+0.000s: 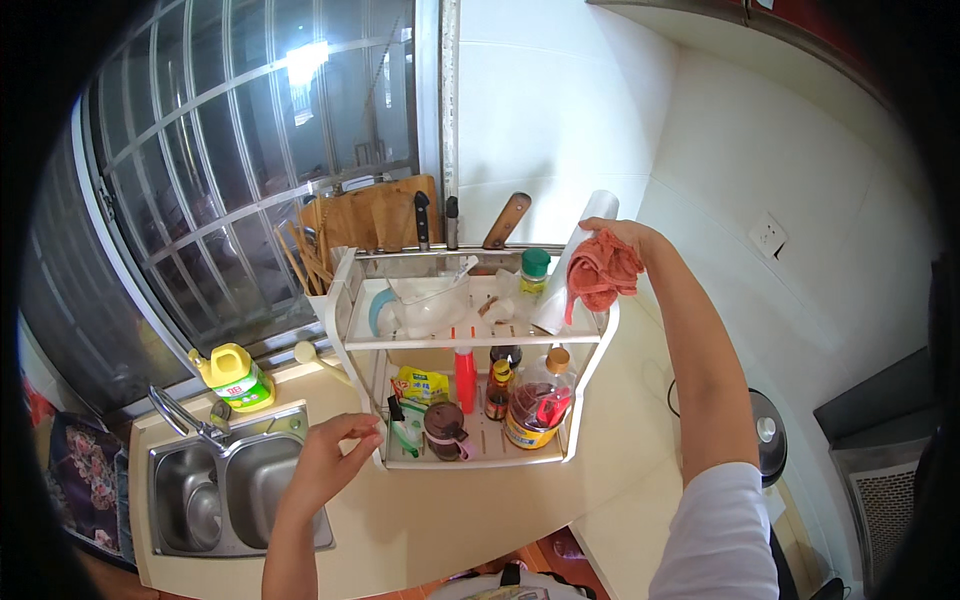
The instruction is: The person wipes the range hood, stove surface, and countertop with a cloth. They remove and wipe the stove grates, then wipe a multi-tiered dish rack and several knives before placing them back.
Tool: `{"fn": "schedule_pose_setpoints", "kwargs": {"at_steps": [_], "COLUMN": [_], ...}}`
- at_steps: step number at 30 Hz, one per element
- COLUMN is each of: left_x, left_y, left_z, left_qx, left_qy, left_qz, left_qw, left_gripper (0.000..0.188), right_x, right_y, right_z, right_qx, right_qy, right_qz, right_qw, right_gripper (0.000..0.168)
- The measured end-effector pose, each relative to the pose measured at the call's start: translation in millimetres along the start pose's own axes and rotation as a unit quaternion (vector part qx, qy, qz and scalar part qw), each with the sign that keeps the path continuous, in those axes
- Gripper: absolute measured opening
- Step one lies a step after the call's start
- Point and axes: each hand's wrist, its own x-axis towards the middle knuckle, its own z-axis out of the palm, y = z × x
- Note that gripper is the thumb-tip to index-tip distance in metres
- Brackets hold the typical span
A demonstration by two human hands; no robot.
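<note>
My right hand [626,238] is at the top right of a white two-tier rack [465,343], gripping a crumpled red cloth [604,270]. Its fingers touch a leaning roll of clear plastic [600,206]; whether they grip the roll too is unclear. My left hand [336,457] hovers by the rack's lower left side, fingers apart and holding nothing. On the upper shelf are a clear container [431,304] and a green-capped jar [534,270]. Below stand a brown lidded jar [445,431], a red bottle [465,382], a sauce bottle [498,390] and a large orange-capped bottle [536,409].
A double steel sink [262,487] lies at left, with a yellow detergent bottle [238,377] behind it. Knife handles [508,220], wooden cutting boards [375,214] and chopsticks [304,259] stand behind the rack. A dark round lidded appliance [769,435] sits at right.
</note>
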Motion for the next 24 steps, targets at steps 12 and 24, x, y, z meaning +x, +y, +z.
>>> {"fn": "schedule_pose_setpoints", "kwargs": {"at_steps": [12,24], "left_x": [82.1,102.8], "left_y": [44.2,77.0], "left_z": [104.9,180.4], "left_qx": [-0.076,-0.083], "left_qy": [-0.024,-0.072], "left_qz": [0.114,0.101], "left_qw": [0.990,0.989], "left_gripper": [0.020,0.026], "right_x": [-166.8,-200.8], "right_y": [55.4,311.9], "right_z": [-67.0,-53.8], "right_qx": [0.143,-0.303], "right_qy": [-0.011,0.027], "right_qz": [-0.189,0.059], "right_qw": [0.971,0.951], "right_gripper": [0.044,0.048]}}
